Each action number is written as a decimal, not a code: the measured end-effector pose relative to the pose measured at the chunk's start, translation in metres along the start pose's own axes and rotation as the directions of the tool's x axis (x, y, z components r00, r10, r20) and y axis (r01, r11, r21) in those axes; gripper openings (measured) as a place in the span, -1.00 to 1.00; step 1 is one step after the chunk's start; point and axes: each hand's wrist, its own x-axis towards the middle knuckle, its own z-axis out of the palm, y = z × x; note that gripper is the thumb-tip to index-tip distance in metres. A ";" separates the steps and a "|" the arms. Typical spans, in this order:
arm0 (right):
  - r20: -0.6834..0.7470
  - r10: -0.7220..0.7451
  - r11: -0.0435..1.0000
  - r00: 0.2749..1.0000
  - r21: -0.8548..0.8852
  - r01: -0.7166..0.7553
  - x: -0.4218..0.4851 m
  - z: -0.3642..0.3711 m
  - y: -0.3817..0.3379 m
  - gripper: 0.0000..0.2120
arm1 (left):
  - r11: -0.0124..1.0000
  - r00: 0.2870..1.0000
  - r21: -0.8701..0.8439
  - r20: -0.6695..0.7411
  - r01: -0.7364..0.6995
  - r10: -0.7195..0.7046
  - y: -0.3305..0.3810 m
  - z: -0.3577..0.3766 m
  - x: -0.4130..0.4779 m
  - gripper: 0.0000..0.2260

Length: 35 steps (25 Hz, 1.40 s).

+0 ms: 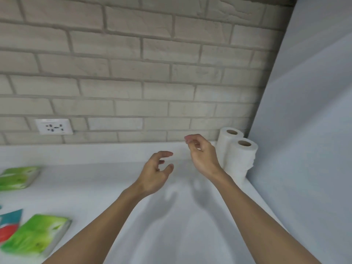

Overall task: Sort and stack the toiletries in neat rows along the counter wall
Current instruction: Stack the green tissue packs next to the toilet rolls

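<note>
The counter [106, 187] lies open in a wide stretch from its middle back to the brick wall [133, 82]. The left hand [154, 174] and right hand [202, 155] hang above that stretch, loose and holding nothing. On the right a tall side panel [304, 130] closes the way, and two upright rolls [241, 161] fill the corner just beside the right hand. Far left, green packs [36, 235] and a teal-and-red pack [9, 223] crowd the counter.
</note>
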 end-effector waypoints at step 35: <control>0.670 0.201 0.881 0.715 -0.443 0.167 -0.176 0.319 -0.016 -0.17 | 0.783 0.946 0.581 0.065 0.223 -0.318 -0.156 -0.286 -0.171 -0.47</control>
